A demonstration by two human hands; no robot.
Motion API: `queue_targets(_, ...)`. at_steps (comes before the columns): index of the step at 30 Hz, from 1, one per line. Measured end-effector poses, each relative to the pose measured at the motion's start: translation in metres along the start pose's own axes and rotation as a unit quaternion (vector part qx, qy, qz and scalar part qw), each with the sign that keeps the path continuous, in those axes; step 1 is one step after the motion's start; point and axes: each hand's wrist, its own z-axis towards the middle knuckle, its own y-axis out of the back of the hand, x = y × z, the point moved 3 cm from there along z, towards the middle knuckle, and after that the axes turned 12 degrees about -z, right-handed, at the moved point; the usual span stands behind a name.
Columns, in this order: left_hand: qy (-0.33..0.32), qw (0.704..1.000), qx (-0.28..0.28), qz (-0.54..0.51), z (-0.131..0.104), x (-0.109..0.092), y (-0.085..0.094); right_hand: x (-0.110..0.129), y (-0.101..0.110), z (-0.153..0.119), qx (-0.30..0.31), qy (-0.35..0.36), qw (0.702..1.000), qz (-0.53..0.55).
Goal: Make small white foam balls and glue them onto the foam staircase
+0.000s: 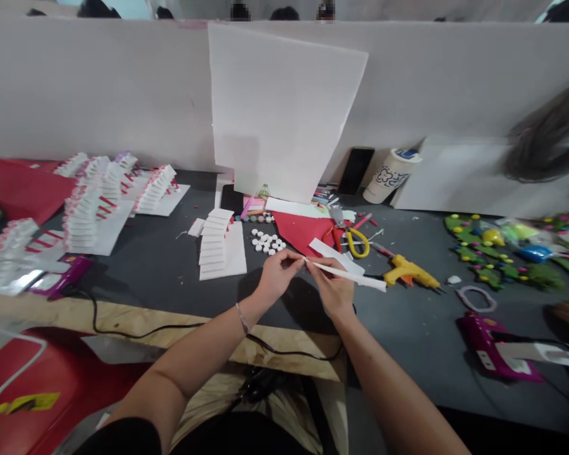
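A narrow white strip, perhaps paper or foam, slants across my right hand, whose fingers are closed on it close to one end. At that same end the thumb and finger of my left hand pinch together, almost touching the right fingertips. Just beyond the hands lies a group of small white round pieces. Left of these, a small staircase of white slabs stands on a white base. A yellow glue gun rests right of the strip's far end.
Scissors with yellow handles lie on red sheet. A white board leans at the back, near a phone and a paper cup. Purple power strips sit at both sides; a black cable crosses the front edge.
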Motion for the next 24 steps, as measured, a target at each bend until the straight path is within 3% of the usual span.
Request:
queue_targets(6,0.051,0.996,0.032,-0.072,0.003,0.001,-0.002,0.001,-0.005,0.002,-0.001,-0.039,0.996,0.079)
queue_targets(14,-0.037,0.999,0.01,0.009,-0.001,-0.007,-0.003,0.0,-0.003,0.002,-0.004,-0.015,0.999,0.042)
queue_targets(19,-0.05,0.998,0.007,0.042,-0.001,-0.01,-0.004,0.002,-0.002,0.004,-0.021,-0.004,1.0,0.017)
queue_targets(24,-0.053,0.997,0.018,0.044,-0.001,-0.011,-0.006,0.002,0.001,0.003,0.004,-0.01,1.0,0.003)
